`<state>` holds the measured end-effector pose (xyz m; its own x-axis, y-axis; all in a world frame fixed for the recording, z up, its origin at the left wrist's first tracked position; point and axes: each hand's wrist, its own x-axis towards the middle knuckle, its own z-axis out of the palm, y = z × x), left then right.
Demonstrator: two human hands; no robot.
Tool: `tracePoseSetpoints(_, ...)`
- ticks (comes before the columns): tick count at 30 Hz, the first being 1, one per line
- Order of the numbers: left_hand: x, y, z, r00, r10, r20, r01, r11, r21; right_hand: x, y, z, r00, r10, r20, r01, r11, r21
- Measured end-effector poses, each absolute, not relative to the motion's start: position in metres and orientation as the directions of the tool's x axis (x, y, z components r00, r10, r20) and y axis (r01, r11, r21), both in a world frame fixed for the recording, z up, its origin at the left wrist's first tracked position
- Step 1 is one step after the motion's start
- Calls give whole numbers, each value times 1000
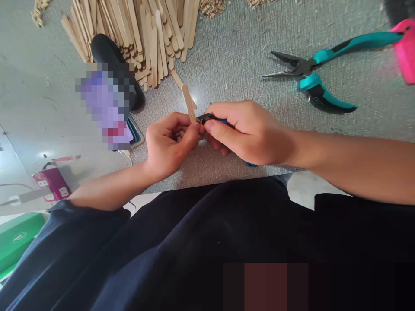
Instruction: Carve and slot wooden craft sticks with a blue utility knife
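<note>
My left hand (170,142) is closed, pinching the lower end of a pale wooden stick (188,102) that stands nearly upright above the table. My right hand (248,131) is wrapped round a small cutting tool with a blue handle (251,164). Its dark jaws (205,117) meet the stick just above my left fingers. Both hands touch each other near the table's front edge.
A big heap of wooden sticks (142,30) lies at the back. Teal-handled long-nose pliers (314,71) rest at the right, a pink object (405,49) beyond them. A black object (110,60) and a phone (134,131) sit left. Wood scraps (212,6) dot the grey table (236,52).
</note>
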<state>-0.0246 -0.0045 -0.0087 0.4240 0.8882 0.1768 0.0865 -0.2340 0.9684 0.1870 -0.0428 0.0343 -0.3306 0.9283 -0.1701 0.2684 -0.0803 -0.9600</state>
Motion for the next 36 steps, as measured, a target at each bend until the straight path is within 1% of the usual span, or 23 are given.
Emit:
tracePoseSetpoints(2,-26,-4,-8,431,878,208,89,-270,959,187,-42,36,-338,927,-162,327,-46,-944)
tracePoseSetpoints(4,-27,-5,-6,445,871,211,91,-278,956,187,-41,38,-331,928,-172,350,-48,-935)
tracePoseSetpoints(9,-28,-6,-3,439,886,152,128,-229,965,186,-40,39,-310,904,-293,295,-202,-934)
tracePoseSetpoints(11,-29,-7,-3,437,888,144,134,-223,966,185,-40,39,-304,898,-318,272,-237,-932)
tracePoseSetpoints(15,-29,-7,-4,452,876,169,131,-252,959,184,-39,38,-302,901,-311,258,-237,-937)
tracePoseSetpoints(20,-30,-8,-4,453,872,187,180,-294,939,183,-39,38,-291,900,-324,274,-246,-930)
tracePoseSetpoints(22,-29,-8,-3,453,864,219,222,-347,911,183,-39,39,-286,893,-347,289,-265,-920)
tracePoseSetpoints(24,-29,-7,-3,460,840,288,265,-439,858,182,-38,40,-279,882,-380,308,-293,-905)
tracePoseSetpoints(28,-31,-4,-4,525,739,423,305,-627,717,181,-39,43,-256,867,-427,378,-316,-870)
tracePoseSetpoints(31,-32,-3,-5,564,667,486,313,-718,622,179,-39,45,-245,863,-442,407,-322,-855)
tracePoseSetpoints(33,-32,-3,-5,574,657,488,322,-730,603,179,-39,45,-244,861,-446,391,-333,-858)
tracePoseSetpoints(36,-32,-3,-3,575,686,446,322,-691,647,179,-39,43,-258,856,-449,287,-376,-881)
